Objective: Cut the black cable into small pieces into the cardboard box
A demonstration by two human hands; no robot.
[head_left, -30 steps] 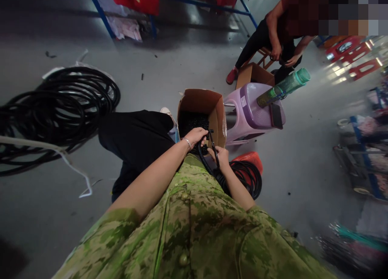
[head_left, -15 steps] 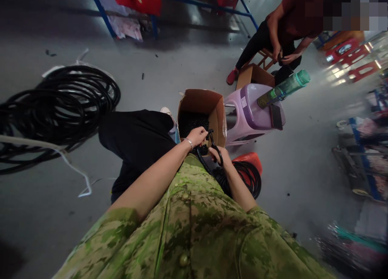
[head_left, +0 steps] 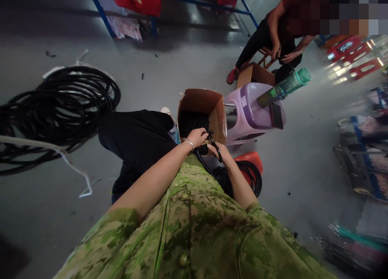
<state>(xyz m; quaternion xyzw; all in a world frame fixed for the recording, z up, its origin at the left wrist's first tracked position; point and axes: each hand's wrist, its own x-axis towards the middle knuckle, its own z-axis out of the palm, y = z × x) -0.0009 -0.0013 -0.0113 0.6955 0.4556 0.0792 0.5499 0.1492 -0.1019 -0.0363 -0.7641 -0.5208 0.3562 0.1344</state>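
Observation:
Over the near edge of an open cardboard box (head_left: 201, 101) my left hand (head_left: 197, 137) pinches a black hose (head_left: 202, 159) near its end. My right hand (head_left: 220, 151) is wrapped round the looped handles of black scissors (head_left: 216, 145), whose blades reach toward my left fingertips. Small black pieces (head_left: 194, 121) fill the bottom of the box. Below my right forearm a coil of black hose (head_left: 242, 174) lies partly on a red bag (head_left: 254, 161).
A purple stool (head_left: 251, 117) right of the box bears a green bottle (head_left: 285, 87) and a dark phone (head_left: 276, 116). A large black hose coil (head_left: 69, 105) lies at the left. Another person (head_left: 273, 32) sits at the upper right beside a smaller box (head_left: 254, 75).
The scissors in my right hand have tilted and their handles have shifted slightly left. My left hand has barely moved. The other person's hands have shifted slightly.

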